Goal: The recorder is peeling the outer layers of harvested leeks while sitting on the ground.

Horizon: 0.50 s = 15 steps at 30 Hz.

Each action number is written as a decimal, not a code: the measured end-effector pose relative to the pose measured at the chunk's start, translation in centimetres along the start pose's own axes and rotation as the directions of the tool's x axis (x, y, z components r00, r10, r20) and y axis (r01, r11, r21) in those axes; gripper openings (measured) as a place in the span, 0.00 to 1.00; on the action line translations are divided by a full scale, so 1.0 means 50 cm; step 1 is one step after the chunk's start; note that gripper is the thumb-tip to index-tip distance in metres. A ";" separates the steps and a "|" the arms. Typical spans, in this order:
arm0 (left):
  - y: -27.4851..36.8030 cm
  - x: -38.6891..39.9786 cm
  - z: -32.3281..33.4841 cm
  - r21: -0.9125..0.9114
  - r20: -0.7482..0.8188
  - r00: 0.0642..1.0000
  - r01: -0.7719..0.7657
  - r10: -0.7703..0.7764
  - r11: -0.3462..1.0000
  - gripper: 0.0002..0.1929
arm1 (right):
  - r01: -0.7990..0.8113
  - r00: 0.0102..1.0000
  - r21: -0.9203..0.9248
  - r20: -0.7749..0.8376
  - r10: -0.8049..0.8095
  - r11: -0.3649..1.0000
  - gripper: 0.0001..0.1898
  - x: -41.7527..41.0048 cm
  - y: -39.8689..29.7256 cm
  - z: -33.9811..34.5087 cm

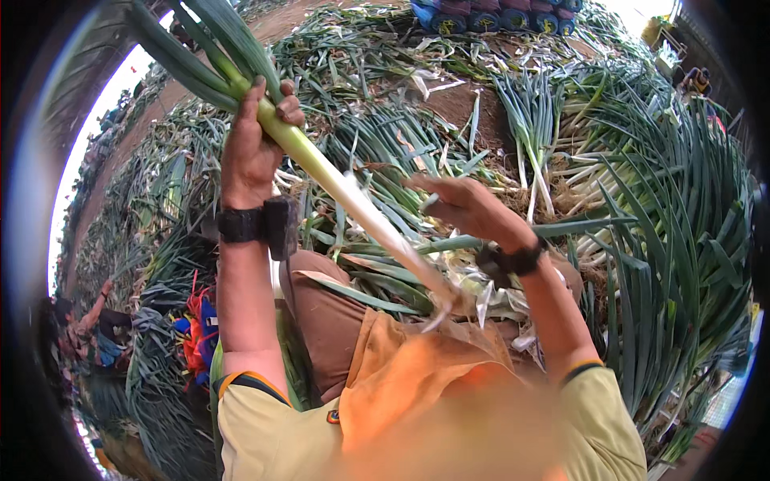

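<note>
A long leek [343,180] runs slantwise across the view, its green leaves at the upper left and its rooted white end low, over my lap. My left hand [258,132] grips it just below the place where the leaves fan out. To the right of the pale stalk, apart from it, is my right hand [469,204], blurred, with its fingers stretched out to the left. Something greyish shows by its thumb, too blurred to name. Peeled leek leaves [391,279] lie over and between my legs, below the stalk.
Leeks with roots [668,240] are heaped on my right, with a few more [532,138] ahead. Loose leaves [361,54] litter the soil. Packed bundles [487,18] stand at the back. Colourful ties [198,324] lie at my left; people [90,337] sit farther off.
</note>
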State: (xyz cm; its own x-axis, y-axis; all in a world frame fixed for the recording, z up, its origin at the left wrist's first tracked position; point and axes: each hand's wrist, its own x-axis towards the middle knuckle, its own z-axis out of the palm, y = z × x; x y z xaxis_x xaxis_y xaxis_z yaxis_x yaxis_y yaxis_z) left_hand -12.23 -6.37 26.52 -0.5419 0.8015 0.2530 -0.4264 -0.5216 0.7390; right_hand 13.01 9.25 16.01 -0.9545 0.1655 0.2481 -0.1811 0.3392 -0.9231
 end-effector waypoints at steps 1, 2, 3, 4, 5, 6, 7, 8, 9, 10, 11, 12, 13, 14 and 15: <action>-0.026 -0.005 0.009 -0.062 0.072 0.997 0.023 -0.019 0.998 0.15 | 0.035 0.993 0.269 0.097 -0.063 0.963 0.24 0.035 -0.042 0.016; -0.054 -0.002 0.024 -0.126 0.152 0.988 0.054 -0.035 0.991 0.16 | 0.037 0.980 0.448 0.157 -0.120 0.893 0.24 0.056 -0.041 0.029; -0.065 -0.001 0.030 -0.127 0.152 0.988 0.058 -0.038 0.990 0.16 | -0.069 0.966 0.596 0.239 -0.095 0.800 0.25 0.068 -0.026 0.053; -0.075 0.002 0.035 -0.173 0.197 0.978 0.098 -0.063 0.980 0.18 | -0.090 0.965 0.598 0.249 -0.078 0.796 0.21 0.070 -0.007 0.064; -0.063 -0.009 0.024 -0.203 0.216 0.973 0.120 -0.075 0.972 0.19 | -0.168 0.954 0.489 0.301 0.016 0.856 0.18 0.057 -0.009 0.073; -0.052 -0.016 0.013 -0.202 0.197 0.978 0.105 -0.065 0.974 0.19 | -0.245 0.934 0.359 0.335 0.120 0.900 0.16 0.021 -0.007 0.071; -0.043 -0.017 0.010 -0.180 0.134 0.989 0.082 -0.059 0.980 0.20 | -0.242 0.942 0.339 0.305 0.137 0.909 0.15 -0.033 0.022 0.065; -0.037 -0.016 -0.004 -0.160 0.066 0.996 0.063 -0.053 0.985 0.21 | -0.244 0.948 0.319 0.276 0.157 0.916 0.17 -0.099 0.055 0.060; -0.017 -0.015 -0.044 -0.179 0.047 0.996 0.086 -0.079 0.980 0.20 | -0.390 0.917 0.381 0.240 0.318 0.838 0.15 -0.166 0.059 0.056; 0.001 -0.013 -0.079 -0.221 -0.016 0.990 0.132 -0.138 0.966 0.20 | -0.581 0.810 0.131 0.185 0.556 0.803 0.14 -0.252 0.072 0.036; 0.018 -0.005 -0.112 -0.196 -0.092 0.981 0.149 -0.169 0.969 0.19 | -0.613 0.763 -0.130 0.159 0.626 0.780 0.14 -0.352 0.120 0.010; 0.032 -0.007 -0.146 -0.167 -0.177 0.965 0.166 -0.196 0.972 0.18 | -0.822 0.566 -0.046 0.045 0.823 0.568 0.10 -0.414 0.080 0.011; 0.034 -0.001 -0.149 -0.108 -0.169 0.977 0.112 -0.129 0.988 0.16 | -0.785 0.613 -0.126 -0.016 0.790 0.606 0.08 -0.523 0.109 -0.013; 0.056 0.005 -0.186 -0.037 -0.198 0.977 0.072 -0.078 0.997 0.15 | -0.740 0.662 -0.207 -0.059 0.747 0.640 0.07 -0.592 0.139 -0.029; 0.070 0.001 -0.204 -0.002 -0.276 0.960 0.043 -0.042 0.999 0.14 | -0.800 0.589 -0.164 -0.025 0.808 0.578 0.08 -0.556 0.090 -0.033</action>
State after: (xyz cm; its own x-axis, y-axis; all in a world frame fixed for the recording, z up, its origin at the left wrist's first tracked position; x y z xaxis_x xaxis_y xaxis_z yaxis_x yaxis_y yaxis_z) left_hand -21.14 -11.13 22.77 -0.7023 0.7107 0.0394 -0.4509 -0.4871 0.7480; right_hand 39.10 7.71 5.43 -0.7024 0.3949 -0.5922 0.6974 0.2152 -0.6836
